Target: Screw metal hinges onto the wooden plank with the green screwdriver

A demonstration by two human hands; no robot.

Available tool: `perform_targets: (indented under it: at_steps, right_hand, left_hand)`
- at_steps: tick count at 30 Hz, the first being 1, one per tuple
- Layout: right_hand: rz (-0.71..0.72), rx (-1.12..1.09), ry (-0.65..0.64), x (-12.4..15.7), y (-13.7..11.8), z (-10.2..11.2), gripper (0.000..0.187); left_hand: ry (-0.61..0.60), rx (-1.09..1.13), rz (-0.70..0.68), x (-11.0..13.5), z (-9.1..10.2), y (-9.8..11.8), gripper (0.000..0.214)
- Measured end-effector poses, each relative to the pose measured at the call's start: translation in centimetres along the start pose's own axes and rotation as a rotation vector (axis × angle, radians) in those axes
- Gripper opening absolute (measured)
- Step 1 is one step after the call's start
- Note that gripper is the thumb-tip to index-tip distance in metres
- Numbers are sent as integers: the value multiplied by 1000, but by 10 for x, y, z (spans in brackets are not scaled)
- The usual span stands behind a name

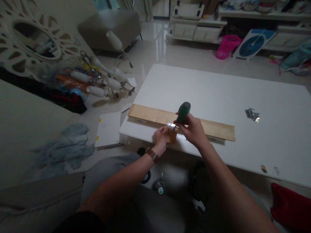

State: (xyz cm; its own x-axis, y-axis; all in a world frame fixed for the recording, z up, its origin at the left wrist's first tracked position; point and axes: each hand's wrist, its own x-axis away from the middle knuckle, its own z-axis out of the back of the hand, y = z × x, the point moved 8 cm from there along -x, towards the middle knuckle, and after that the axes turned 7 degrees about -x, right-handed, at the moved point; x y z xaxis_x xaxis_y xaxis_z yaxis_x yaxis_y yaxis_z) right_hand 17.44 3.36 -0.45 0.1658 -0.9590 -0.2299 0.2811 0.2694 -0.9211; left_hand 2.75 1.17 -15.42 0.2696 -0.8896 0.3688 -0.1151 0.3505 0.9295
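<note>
A long wooden plank [213, 128] lies along the near edge of a white table [218, 94]. My right hand [193, 129] is closed round a green-handled screwdriver [183, 111], held upright over a small metal hinge [171, 125] on the plank. My left hand [160, 137], with a brown watch strap on its wrist, pinches a small wooden block [172, 136] at the hinge. The screwdriver's tip is hidden behind my fingers.
Several loose metal hinges [252, 115] lie on the table's right half. On the floor at the left lie a white chandelier [107, 81], tools and a white sheet [108, 128]. A pink basket [227, 46] and a fan [252, 43] stand at the back.
</note>
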Motion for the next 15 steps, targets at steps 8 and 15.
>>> perform_targets:
  at_steps: [8, 15]
  right_hand:
    - [45, 99, 111, 3, 0, -1, 19]
    - [55, 199, 193, 2, 1, 2, 19]
  left_hand:
    - [5, -29, 25, 0, 0, -1, 18]
    - [-28, 26, 36, 1, -2, -2, 19]
